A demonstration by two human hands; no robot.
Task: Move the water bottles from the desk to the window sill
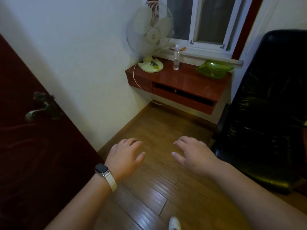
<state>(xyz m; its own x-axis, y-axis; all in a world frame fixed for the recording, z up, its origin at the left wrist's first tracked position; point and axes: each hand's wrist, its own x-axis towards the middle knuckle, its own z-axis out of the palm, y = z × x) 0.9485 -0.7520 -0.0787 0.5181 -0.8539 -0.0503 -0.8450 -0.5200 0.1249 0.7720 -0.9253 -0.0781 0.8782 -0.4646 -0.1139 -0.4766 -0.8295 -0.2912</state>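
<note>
A clear plastic water bottle (176,58) with a white cap stands upright on the red wall-mounted desk (186,80), near its back edge. Just behind it runs the white window sill (207,57) under the window. My left hand (123,156), with a watch on the wrist, and my right hand (193,153) hover palm-down over the wooden floor, well short of the desk. Both hands hold nothing and their fingers are spread.
A white fan (150,37) stands on the desk's left end, its cord hanging down. A green glass dish (214,68) sits at the desk's right end. A black office chair (265,105) fills the right side. A dark red door (33,130) stands at the left.
</note>
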